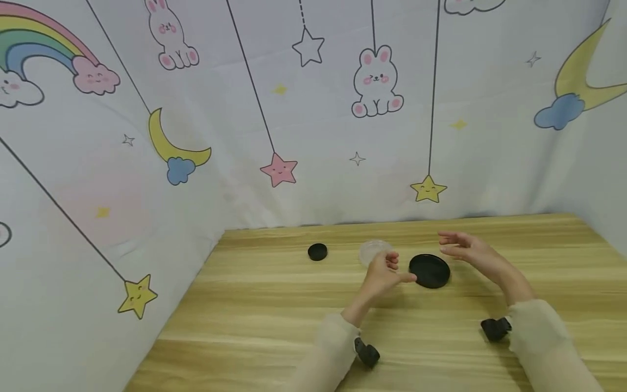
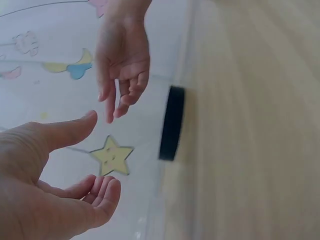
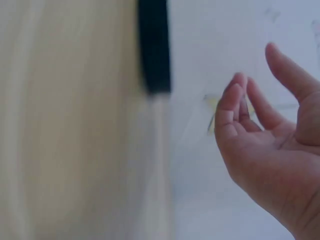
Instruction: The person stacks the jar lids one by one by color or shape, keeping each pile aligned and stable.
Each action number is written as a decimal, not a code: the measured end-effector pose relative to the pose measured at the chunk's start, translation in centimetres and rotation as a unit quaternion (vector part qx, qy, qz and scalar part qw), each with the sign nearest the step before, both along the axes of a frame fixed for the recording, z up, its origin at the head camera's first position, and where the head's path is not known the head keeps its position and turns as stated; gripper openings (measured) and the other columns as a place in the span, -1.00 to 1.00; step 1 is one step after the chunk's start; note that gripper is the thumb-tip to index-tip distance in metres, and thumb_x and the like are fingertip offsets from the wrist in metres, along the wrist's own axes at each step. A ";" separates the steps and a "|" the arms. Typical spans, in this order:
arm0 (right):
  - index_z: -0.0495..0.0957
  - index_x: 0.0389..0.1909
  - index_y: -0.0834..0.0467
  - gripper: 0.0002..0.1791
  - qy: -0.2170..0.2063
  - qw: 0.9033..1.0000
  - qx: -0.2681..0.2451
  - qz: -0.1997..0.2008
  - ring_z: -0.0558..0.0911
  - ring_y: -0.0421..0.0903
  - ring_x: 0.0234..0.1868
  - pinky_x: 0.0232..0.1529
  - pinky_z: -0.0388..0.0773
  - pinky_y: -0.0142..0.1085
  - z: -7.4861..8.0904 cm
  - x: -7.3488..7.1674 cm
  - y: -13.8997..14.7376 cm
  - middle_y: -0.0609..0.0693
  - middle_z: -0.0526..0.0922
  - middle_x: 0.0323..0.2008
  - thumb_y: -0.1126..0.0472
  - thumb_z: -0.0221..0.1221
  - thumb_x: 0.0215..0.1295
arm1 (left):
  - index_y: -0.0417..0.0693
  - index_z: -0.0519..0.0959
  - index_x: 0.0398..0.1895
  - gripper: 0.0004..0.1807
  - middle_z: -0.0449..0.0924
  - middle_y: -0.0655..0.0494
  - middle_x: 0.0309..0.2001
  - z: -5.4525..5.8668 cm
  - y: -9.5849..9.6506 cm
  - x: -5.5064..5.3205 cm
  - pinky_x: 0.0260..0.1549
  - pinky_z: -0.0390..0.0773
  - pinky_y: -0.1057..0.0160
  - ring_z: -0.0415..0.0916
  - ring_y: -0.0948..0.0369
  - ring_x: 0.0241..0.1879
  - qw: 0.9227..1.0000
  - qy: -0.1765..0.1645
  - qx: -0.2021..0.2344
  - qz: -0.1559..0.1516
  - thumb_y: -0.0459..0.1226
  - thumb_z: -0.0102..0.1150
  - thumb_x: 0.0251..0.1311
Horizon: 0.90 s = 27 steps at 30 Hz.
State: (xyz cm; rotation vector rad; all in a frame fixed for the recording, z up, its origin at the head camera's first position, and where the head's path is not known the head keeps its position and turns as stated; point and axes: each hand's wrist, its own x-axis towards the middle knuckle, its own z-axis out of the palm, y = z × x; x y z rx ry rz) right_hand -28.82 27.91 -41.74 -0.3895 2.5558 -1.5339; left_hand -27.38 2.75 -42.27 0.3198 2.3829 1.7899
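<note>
Where it lay flat on the table, the black dish had the left hand on one side and the right hand on the other. In the head view the left thumb overlapped the dish's edge, yet the left wrist view showed that hand above the table and apart from the dish; the right hand, too, hung clear of it. Neither held anything: on each, the thumb stood away from loosely bent fingers.

The step looked like a reach toward the dish or a release of it; which one could not be told. A grasp would have called for lowering both hands and drawing the fingers in against opposite sides of the rim.

Just left of the dish lay a clear dish, partly hidden behind the left hand and, being see-through, easy to knock. Farther left, a small black dish sat well out of the way. Dark cameras jutted from the sleeves, and a printed cloth hung behind the table.
</note>
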 end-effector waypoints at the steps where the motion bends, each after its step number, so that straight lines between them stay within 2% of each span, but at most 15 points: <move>1: 0.09 0.48 0.28 -0.28 0.006 1.000 -0.012 -0.004 0.49 -0.44 0.06 0.10 0.53 -0.29 0.6 0.0 -0.8 0.36 0.27 0.37 0.00 0.05 0.46 | -0.30 0.42 0.20 -0.33 0.49 -0.16 0.06 0.6 -1.0 -0.3 -0.13 0.52 0.30 0.43 0.21 -0.12 1.000 0.009 0.004 0.002 -0.34 0.47 -0.02; 3: 0.11 0.47 0.27 -0.29 0.015 0.999 -0.042 -0.006 0.45 -0.60 -0.05 0.08 0.52 -0.39 1.6 -0.2 -3.0 0.35 0.27 0.37 0.00 0.04 0.47 | -0.28 0.43 0.20 -0.36 0.49 -0.21 0.10 1.7 -3.2 -1.0 -0.13 0.55 0.29 0.46 0.17 -0.09 0.999 0.025 0.018 0.021 -0.31 0.45 0.02; 4: 0.13 0.46 0.27 -0.30 0.016 0.998 -0.055 -0.006 0.45 -0.59 -0.04 0.08 0.51 -0.40 2.1 -0.3 -4.3 0.34 0.28 0.36 0.00 0.05 0.46 | -0.27 0.44 0.20 -0.37 0.48 -0.21 0.11 2.3 -4.4 -1.4 -0.13 0.55 0.28 0.47 0.15 -0.07 0.999 0.027 0.024 0.037 -0.30 0.44 0.03; 6: 0.16 0.45 0.27 -0.32 0.012 0.996 -0.086 -0.003 0.48 -0.44 0.03 0.15 0.49 -0.33 2.8 -0.7 -7.1 0.32 0.30 0.34 0.02 0.06 0.46 | -0.27 0.44 0.21 -0.38 0.48 -0.22 0.14 3.2 -7.0 -2.3 -0.08 0.57 0.25 0.48 0.10 -0.02 0.996 0.028 0.044 0.068 -0.31 0.41 0.06; 10: 0.19 0.43 0.28 -0.35 -0.009 0.991 -0.136 0.017 0.47 0.02 0.24 0.30 0.42 -0.07 3.0 -1.4 -12.9 0.29 0.31 0.34 0.07 0.08 0.45 | -0.30 0.39 0.26 -0.36 0.41 -0.23 0.22 3.6 -11.7 -3.8 0.11 0.53 0.07 0.43 -0.05 0.16 0.990 0.019 0.071 0.123 -0.33 0.37 0.10; 13: 0.20 0.43 0.25 -0.38 -0.028 0.987 -0.156 0.028 0.39 0.19 0.34 0.35 0.36 0.01 2.5 -2.0 -16.9 0.28 0.30 0.37 0.11 0.08 0.45 | -0.31 0.34 0.31 -0.33 0.35 -0.26 0.28 2.9 -14.6 -4.7 0.23 0.44 -0.01 0.36 -0.10 0.25 0.986 0.005 0.089 0.144 -0.35 0.33 0.13; 18: 0.22 0.43 0.22 -0.40 -0.061 0.982 -0.175 0.021 0.39 0.21 0.35 0.34 0.39 0.00 0.6 -3.2 -22.6 0.27 0.28 0.40 0.18 0.09 0.43 | -0.35 0.29 0.36 -0.32 0.28 -0.32 0.34 0.8 -17.5 -6.1 0.31 0.36 -0.05 0.31 -0.15 0.31 0.977 -0.020 0.118 0.175 -0.40 0.27 0.15; 24: 0.26 0.40 0.27 -0.39 -0.073 0.976 -0.195 -0.057 0.44 0.24 0.29 0.25 0.47 0.01 -2.1 -4.2 -26.5 0.30 0.31 0.36 0.28 0.15 0.36 | -0.42 0.20 0.40 -0.27 0.18 -0.33 0.42 -1.9 -17.8 -7.3 0.37 0.28 -0.05 0.23 -0.15 0.38 0.963 -0.057 0.179 0.195 -0.43 0.22 0.15; 27: 0.23 0.42 0.28 -0.37 -0.068 0.973 -0.201 -0.089 0.48 0.25 0.24 0.17 0.53 -0.03 -3.0 -4.3 -27.4 0.33 0.28 0.36 0.31 0.14 0.35 | -0.42 0.21 0.39 -0.27 0.17 -0.32 0.44 -2.8 -17.7 -7.7 0.39 0.25 -0.04 0.19 -0.15 0.41 0.959 -0.053 0.178 0.214 -0.44 0.23 0.14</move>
